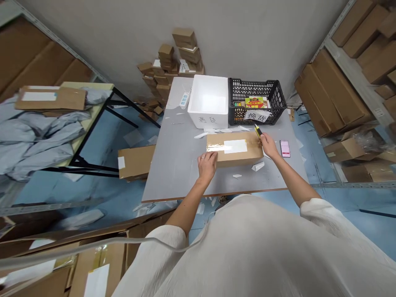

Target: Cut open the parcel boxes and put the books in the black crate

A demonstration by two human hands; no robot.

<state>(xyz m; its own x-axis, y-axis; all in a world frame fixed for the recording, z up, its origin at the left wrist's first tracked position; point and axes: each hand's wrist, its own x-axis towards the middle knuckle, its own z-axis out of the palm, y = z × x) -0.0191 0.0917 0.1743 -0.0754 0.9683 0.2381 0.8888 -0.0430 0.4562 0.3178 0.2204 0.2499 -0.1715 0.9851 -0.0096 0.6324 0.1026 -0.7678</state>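
A long taped cardboard box with a white label lies on the grey table in front of me. My left hand rests on the box's left front edge, its fingers bent over the top; a ring shows on one finger. At the box's right end, my right hand is closed around a yellow and black box cutter, its tip pointing up and away from me. Whether the blade is out is too small to tell.
Behind the box stand a white bin and a black plastic crate holding colourful packets. A phone lies right, a power strip back left. Paper scraps litter the table. Stacked boxes stand behind; a side table bears grey parcels.
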